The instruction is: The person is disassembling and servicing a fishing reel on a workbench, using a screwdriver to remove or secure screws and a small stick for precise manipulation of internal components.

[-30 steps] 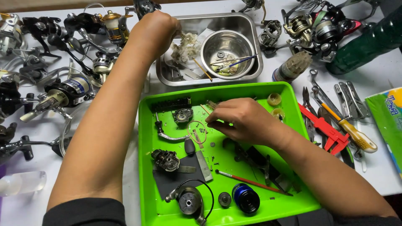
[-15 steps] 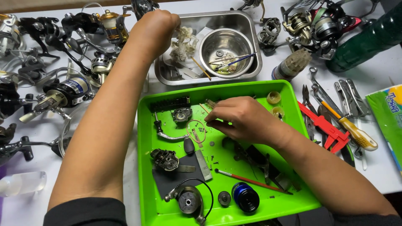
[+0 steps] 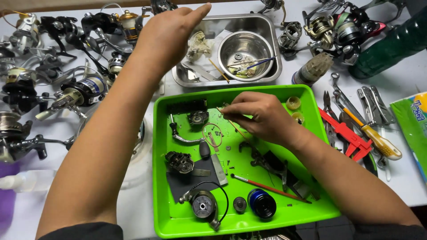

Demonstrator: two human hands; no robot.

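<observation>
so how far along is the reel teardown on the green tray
Done: the reel lies in pieces on the green tray: crank handle, blue spool and gear housing lie apart. In hand: the right hand pinches a small part over the tray; the left hand hovers by the steel pan. Left: nothing looks reassembled, and loose screws and bits lie scattered.

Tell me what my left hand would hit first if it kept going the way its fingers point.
Probably the crumpled rag in the steel tray. The left hand seems raised above the tray, so depth is unclear.
</observation>
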